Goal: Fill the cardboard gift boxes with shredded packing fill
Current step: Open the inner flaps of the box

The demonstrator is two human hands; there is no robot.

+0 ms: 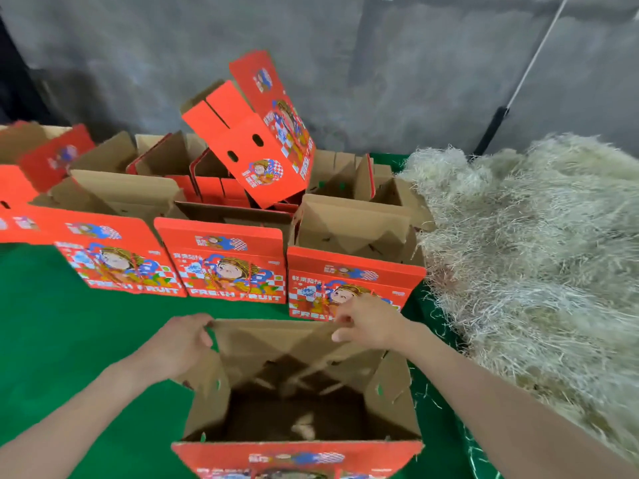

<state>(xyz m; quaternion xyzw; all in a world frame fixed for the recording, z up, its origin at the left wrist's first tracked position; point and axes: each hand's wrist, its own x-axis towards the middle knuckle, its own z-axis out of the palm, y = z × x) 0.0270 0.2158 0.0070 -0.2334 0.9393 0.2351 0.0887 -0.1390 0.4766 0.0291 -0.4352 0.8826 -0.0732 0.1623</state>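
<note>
Open gift box (pixel 390 409) at bottom centre of frame, on green table cover (pixel 69 340). Both forearms reach in from the lower corners. Left hand (pixel 179 344) has its fingers curled over the left end of the box's far flap. Right hand (pixel 370 326) pinches the same flap's right end between thumb and fingers. Shredded fill pile (pixel 536 254) takes up the right side of frame. Row of open boxes (pixel 224 257) across mid frame, one tilted box (pixel 256 133) on top.
</note>
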